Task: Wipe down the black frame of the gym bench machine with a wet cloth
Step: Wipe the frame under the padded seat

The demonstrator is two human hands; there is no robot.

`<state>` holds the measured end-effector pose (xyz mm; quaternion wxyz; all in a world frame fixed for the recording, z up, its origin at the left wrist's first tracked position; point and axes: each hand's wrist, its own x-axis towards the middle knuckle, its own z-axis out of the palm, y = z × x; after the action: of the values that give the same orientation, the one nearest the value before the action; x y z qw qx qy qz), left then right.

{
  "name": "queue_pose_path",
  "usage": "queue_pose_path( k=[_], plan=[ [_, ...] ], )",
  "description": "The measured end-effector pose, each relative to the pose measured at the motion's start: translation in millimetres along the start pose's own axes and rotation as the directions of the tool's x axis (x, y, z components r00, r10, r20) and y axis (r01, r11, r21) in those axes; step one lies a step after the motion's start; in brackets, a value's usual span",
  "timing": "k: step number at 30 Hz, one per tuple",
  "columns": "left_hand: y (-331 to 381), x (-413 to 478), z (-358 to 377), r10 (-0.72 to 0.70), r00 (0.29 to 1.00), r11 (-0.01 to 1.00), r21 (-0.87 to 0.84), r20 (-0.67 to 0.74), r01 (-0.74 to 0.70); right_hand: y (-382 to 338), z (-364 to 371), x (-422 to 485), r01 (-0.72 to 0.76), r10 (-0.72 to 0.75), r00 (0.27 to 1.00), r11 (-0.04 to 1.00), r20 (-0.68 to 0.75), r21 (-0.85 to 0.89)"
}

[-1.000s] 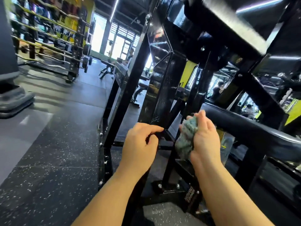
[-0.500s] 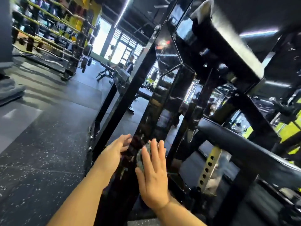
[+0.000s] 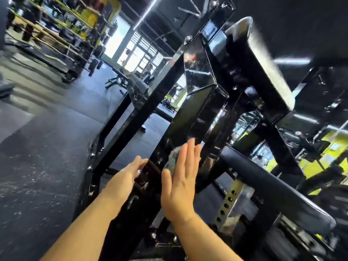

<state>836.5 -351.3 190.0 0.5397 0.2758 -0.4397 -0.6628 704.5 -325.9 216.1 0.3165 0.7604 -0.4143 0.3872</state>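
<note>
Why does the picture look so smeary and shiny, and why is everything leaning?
Head view: motion blur smears the right hand, the cloth under it, the left hand and the edges of the picture; the glossy black frame mirrors ceiling lights and windows as glare; the window behind is blown out white; the wide-angle lens bends and tilts the straight bars.

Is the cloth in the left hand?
No, the right hand presses the cloth flat against the black frame; the left hand holds nothing.
</note>
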Motion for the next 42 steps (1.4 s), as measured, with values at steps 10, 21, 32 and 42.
queue_pose_path(
  k=[10, 21, 32, 42],
  plan=[
    [9.7, -9.1, -2.0, -0.021, 0.997, 0.999, -0.026, 0.074, 0.023, 12.5, -35.5, 129.2, -0.192, 0.243, 0.925, 0.962, -0.293, 0.193],
    [-39.9, -14.9, -38.9, -0.321, 0.947, 0.941, 0.116, 0.003, 0.318, -74.3, 62.1, -179.2, -0.276, 0.294, 0.944, 0.953, 0.152, -0.126],
    [-76.8, -12.5, -55.8, -0.360, 0.931, 0.926, 0.149, 0.060, 0.348, -57.4, 45.7, -30.3, -0.422, 0.471, 0.817, 0.881, -0.333, 0.212],
    [-106.5, -22.8, -79.7, -0.480, 0.872, 0.865, 0.218, 0.098, 0.452, -128.8, 85.0, -143.9, -0.838, 0.947, 0.320, 0.287, -0.007, 0.464]
  ],
)
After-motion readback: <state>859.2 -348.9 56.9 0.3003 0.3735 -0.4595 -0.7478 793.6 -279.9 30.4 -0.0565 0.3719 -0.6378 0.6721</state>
